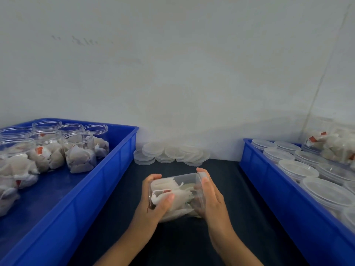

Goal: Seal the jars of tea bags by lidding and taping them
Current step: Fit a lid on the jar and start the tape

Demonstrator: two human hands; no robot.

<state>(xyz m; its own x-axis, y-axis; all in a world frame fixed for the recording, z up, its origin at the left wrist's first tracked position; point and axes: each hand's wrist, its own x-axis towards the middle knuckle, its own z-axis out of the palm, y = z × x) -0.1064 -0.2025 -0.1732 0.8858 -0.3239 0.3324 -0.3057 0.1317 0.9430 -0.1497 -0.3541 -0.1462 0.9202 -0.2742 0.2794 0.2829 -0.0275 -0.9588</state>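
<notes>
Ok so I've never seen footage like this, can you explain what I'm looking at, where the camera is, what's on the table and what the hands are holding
There is no machine here, just a person working with bare hands. The one picture comes from a wide-angle camera worn on the person's head, looking forward and down, which is why you see forearms reaching in from the bottom.

The left hand and right hand together grip a clear jar full of tea bags, held on its side above the dark table. The right hand is at the lid end.

On the left, a blue tray holds open jars of tea bags with no lids. On the right, another blue tray holds jars that already have lids. Against the wall between the trays lies a loose pile of spare lids.
</notes>
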